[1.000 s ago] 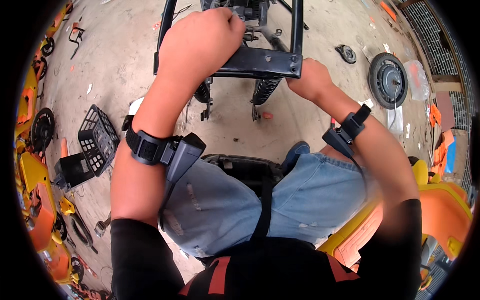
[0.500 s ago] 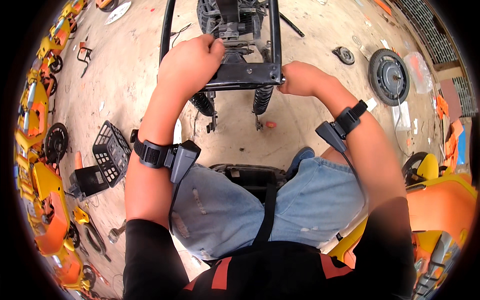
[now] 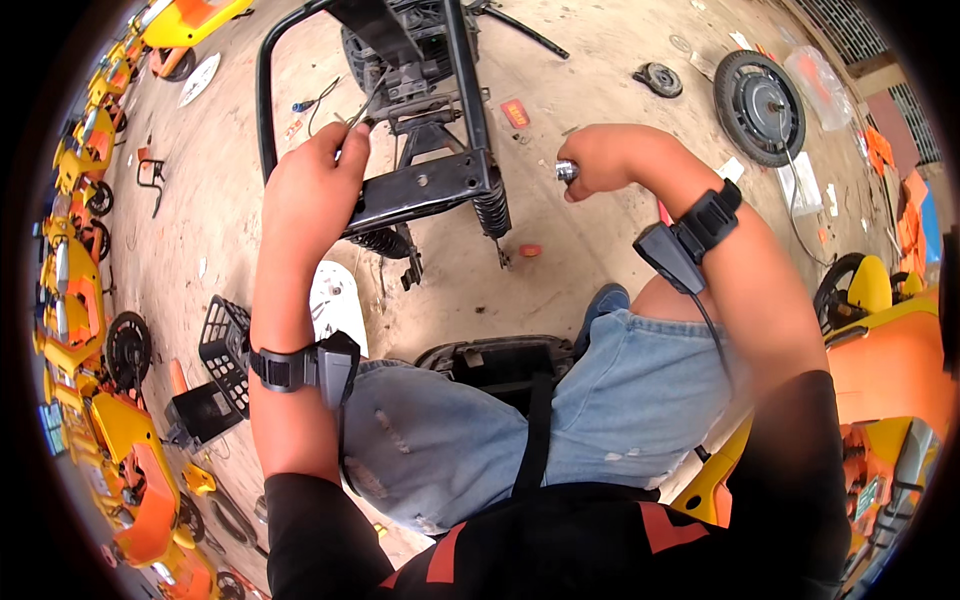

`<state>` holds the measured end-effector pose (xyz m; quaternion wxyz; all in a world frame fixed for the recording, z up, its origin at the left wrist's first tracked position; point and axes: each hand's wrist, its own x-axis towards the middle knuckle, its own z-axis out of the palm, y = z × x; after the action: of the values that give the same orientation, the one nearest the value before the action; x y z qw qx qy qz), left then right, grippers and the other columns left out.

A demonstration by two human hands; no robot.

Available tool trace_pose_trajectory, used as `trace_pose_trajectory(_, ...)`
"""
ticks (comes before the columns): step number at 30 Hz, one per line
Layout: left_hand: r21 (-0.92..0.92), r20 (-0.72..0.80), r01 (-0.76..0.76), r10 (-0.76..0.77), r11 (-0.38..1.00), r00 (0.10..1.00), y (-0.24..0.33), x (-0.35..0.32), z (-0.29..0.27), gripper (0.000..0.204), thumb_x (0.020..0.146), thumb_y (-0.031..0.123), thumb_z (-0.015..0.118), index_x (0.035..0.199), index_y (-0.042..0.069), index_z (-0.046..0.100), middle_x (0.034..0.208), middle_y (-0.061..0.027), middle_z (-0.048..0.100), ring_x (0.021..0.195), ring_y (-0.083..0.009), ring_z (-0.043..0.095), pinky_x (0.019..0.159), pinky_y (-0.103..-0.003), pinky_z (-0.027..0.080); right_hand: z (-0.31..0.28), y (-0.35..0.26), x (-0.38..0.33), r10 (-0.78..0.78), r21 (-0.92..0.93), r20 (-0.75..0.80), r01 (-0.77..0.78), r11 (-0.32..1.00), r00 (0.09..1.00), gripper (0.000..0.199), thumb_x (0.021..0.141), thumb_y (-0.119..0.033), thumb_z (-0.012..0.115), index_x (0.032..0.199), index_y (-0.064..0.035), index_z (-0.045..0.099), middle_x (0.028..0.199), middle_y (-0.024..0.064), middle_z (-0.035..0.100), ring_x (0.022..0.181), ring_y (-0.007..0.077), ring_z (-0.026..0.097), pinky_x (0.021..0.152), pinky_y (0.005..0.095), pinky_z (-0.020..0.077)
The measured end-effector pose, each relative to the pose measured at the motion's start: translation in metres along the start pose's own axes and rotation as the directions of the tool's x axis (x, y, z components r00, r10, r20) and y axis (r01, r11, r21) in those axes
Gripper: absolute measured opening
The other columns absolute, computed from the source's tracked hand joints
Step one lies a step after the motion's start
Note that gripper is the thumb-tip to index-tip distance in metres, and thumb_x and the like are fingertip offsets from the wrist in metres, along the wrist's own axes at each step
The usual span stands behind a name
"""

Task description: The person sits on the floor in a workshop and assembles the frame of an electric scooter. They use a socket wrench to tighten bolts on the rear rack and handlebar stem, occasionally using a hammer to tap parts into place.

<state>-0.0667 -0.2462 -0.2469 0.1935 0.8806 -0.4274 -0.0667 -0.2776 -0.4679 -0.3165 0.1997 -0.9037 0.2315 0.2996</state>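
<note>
A black metal vehicle frame (image 3: 410, 190) with coil-spring shocks (image 3: 491, 214) stands before me, its crossbar nearest. My left hand (image 3: 312, 190) is beside the frame's left end of that crossbar, thumb pressed to its curled fingers. Whatever lies in that pinch is too small to name; a thin dark cable (image 3: 375, 97) runs up beside the fingertips. To the right of the frame, apart from it, my right hand (image 3: 605, 162) is closed around a silver socket (image 3: 567, 171), whose round shiny end pokes out toward the frame. The rest of that tool is hidden by the hand.
A black tyred wheel (image 3: 760, 108) lies far right, with a small round part (image 3: 658, 79) near it. Leftward are a black basket (image 3: 225, 335) and a row of yellow-orange vehicles (image 3: 130, 450). An orange body panel (image 3: 890, 370) stands close on my right.
My right hand has come away from the crossbar's right end, baring the socket in it. The frame now leans left in view, and my left hand has shifted left with it.
</note>
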Motion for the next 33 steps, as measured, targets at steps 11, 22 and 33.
trace_pose_trajectory(11, 0.009, -0.014, -0.036, 0.037, 0.999, 0.999, -0.004, 0.007, 0.008, 0.043, 0.101, 0.04, 0.053, 0.088, 0.001, 0.063, 0.071, -0.0213, 0.061, 0.07, -0.0396, 0.061, 0.067, -0.045, 0.046, 0.044, -0.03, 0.047, 0.02, -0.255, 0.091, 0.004, 0.967, 0.996, 0.028, 0.08, -0.028, 0.075, 0.099, -0.0079, 0.078, 0.099, 0.0122, 0.075, 0.093, 0.0325, 0.072, 0.077, 0.0471, 0.0571)
trace_pose_trajectory(22, -0.007, -0.007, -0.12, 0.12, 0.993, 0.993, 0.001, 0.006, 0.009, 0.044, 0.102, 0.041, 0.053, 0.097, 0.0, 0.068, 0.081, -0.0262, 0.065, 0.079, -0.0442, 0.063, 0.073, -0.045, 0.048, 0.131, 0.048, 0.08, 0.007, -0.319, -0.156, -0.057, 0.946, 0.988, 0.015, 0.081, -0.017, 0.071, 0.089, -0.0083, 0.08, 0.09, 0.0136, 0.075, 0.088, 0.0334, 0.072, 0.075, 0.0449, 0.0568)
trace_pose_trajectory(33, -0.067, -0.042, -0.047, 0.044, 0.997, 0.998, -0.015, 0.01, 0.008, 0.04, 0.1, 0.036, 0.057, 0.091, -0.002, 0.064, 0.074, -0.0246, 0.06, 0.069, -0.0377, 0.056, 0.069, -0.044, 0.047, 0.199, 0.017, 0.123, 0.164, 0.072, -0.041, -0.161, 0.984, 0.986, 0.023, 0.08, -0.018, 0.076, 0.102, -0.0124, 0.079, 0.104, 0.0116, 0.076, 0.102, 0.0292, 0.072, 0.084, 0.0414, 0.0576)
